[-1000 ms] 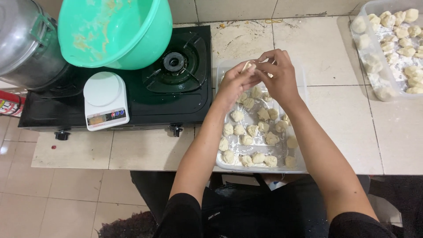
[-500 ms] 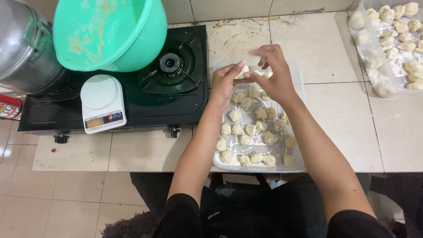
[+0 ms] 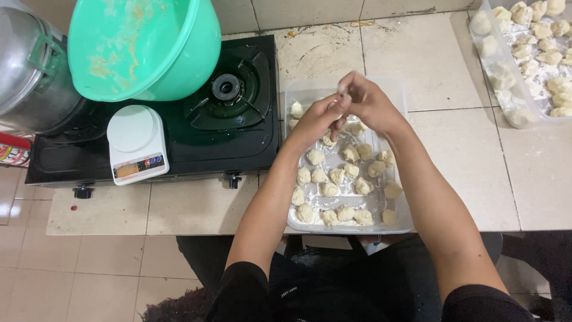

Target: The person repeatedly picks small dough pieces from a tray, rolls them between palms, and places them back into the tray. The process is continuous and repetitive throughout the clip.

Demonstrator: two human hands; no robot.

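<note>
The tiled bench (image 3: 465, 149) holds a black stove (image 3: 196, 137) with a big green bowl (image 3: 143, 48) on it. A clear tray (image 3: 398, 222) of dough balls (image 3: 330, 189) sits in front. Above its far end, the left hand (image 3: 319, 119) and right hand (image 3: 369, 101) touch, each grip pinching one small dough bit (image 3: 342, 95).

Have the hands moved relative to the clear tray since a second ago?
Yes. The hands were at the far rim of the clear tray; now they are slightly nearer, over its far rows of dough pieces.
</note>
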